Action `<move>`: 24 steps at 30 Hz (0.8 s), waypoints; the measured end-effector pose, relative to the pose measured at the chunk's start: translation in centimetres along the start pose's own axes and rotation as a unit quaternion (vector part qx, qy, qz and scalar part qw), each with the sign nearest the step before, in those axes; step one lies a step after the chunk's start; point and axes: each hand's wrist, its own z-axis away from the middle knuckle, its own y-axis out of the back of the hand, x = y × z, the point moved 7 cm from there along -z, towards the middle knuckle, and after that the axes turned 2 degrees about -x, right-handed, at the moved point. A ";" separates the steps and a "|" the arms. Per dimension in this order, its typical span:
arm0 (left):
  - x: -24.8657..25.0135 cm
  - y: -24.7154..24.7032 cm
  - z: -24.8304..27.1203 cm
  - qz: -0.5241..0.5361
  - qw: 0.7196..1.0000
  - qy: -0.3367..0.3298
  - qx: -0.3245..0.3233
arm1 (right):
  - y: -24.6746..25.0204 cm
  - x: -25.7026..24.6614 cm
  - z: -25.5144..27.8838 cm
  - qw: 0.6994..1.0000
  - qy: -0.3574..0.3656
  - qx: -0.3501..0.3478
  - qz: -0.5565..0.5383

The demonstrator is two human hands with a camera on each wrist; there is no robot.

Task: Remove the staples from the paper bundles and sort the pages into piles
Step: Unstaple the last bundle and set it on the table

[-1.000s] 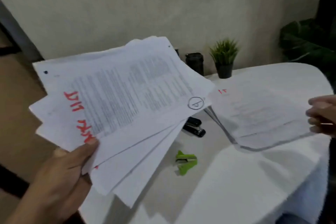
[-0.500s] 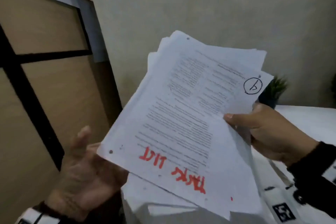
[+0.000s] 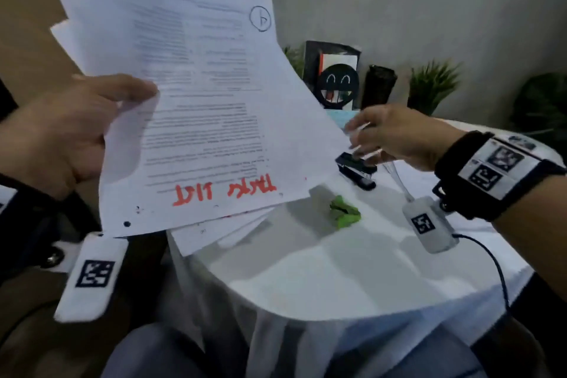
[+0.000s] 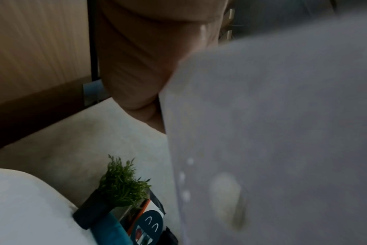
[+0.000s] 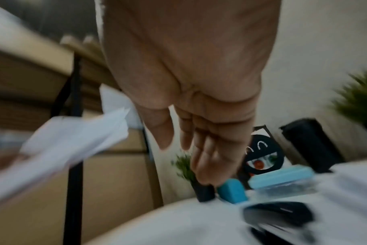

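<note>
My left hand grips a fanned bundle of printed pages by its left edge, thumb on top. It is held up over the table's left side; red marker writing runs along its near edge and a circled mark sits in the far corner. In the left wrist view the bundle fills the right half, with my fingers behind it. My right hand is open and holds nothing, hovering just above a black stapler. A green staple remover lies on the white tablecloth.
Along the back wall stand two small potted plants, a black cup and a card with a smiling face. A blue box sits behind the stapler. More pages lie under my right wrist. Wooden panelling is to the left.
My right hand has let go of the bundle's right edge and moved over to the stapler. My left hand now holds the bundle alone, thumb on top. The view has swung back toward the table.
</note>
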 end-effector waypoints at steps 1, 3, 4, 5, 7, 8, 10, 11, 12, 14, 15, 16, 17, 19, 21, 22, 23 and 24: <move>0.0 0.7 0.0 0.012 1.000 -0.009 0.023 | -0.8 1.5 -0.1 0.987 -0.008 -0.033 0.160; -0.3 1.2 -0.3 0.034 0.998 -0.031 0.031 | -3.9 4.1 0.4 0.917 0.002 -0.127 0.377; -0.6 1.1 -0.3 0.037 0.998 -0.036 0.035 | -5.5 5.0 0.8 0.892 0.015 -0.161 0.422; -1.2 0.9 -0.3 0.031 0.998 -0.037 0.034 | -6.9 5.5 1.0 0.880 0.023 -0.178 0.440; -2.6 0.4 -0.4 0.018 0.999 -0.026 0.035 | -8.4 5.8 1.0 0.879 0.049 -0.167 0.443; -2.8 0.0 -0.2 0.018 0.998 -0.035 0.041 | -8.4 5.9 0.8 0.881 0.060 -0.155 0.443; -2.5 -0.7 0.6 0.015 0.994 -0.084 0.069 | -7.3 5.6 0.7 0.888 0.055 -0.138 0.436; -2.3 -1.1 1.0 0.004 0.991 -0.104 0.081 | -6.4 5.0 0.8 0.893 0.051 -0.125 0.430; -2.2 -1.6 1.5 -0.005 0.990 -0.113 0.083 | -5.2 4.2 0.9 0.905 0.048 -0.099 0.412; -2.2 -2.7 2.2 -0.011 0.990 -0.119 0.079 | -2.3 1.4 1.7 0.959 0.047 0.005 0.280; -2.0 -3.0 2.6 -0.012 0.990 -0.119 0.080 | -1.0 -0.3 2.4 0.979 0.060 0.058 0.188; -2.0 -3.4 2.8 -0.009 0.990 -0.117 0.077 | -0.2 -2.1 3.4 0.986 0.087 0.093 0.109; -2.2 -3.9 3.0 -0.007 0.991 -0.114 0.075 | -0.3 -3.9 4.2 0.987 0.119 0.097 0.051; -2.3 -5.1 3.4 -0.012 0.990 -0.120 0.070 | -1.8 -7.0 5.6 0.983 0.168 0.070 -0.013; -2.3 -6.2 3.7 -0.013 0.988 -0.138 0.071 | -4.1 -9.9 6.5 0.975 0.213 0.058 0.009; -2.2 -6.7 3.8 -0.009 0.986 -0.147 0.072 | -4.9 -10.9 6.6 0.969 0.225 0.081 0.058; -2.1 -7.1 3.9 -0.004 0.985 -0.155 0.071 | -5.6 -12.1 6.8 0.959 0.240 0.113 0.104; -2.0 -7.5 4.1 -0.002 0.984 -0.162 0.071 | -6.1 -13.0 6.9 0.947 0.258 0.140 0.127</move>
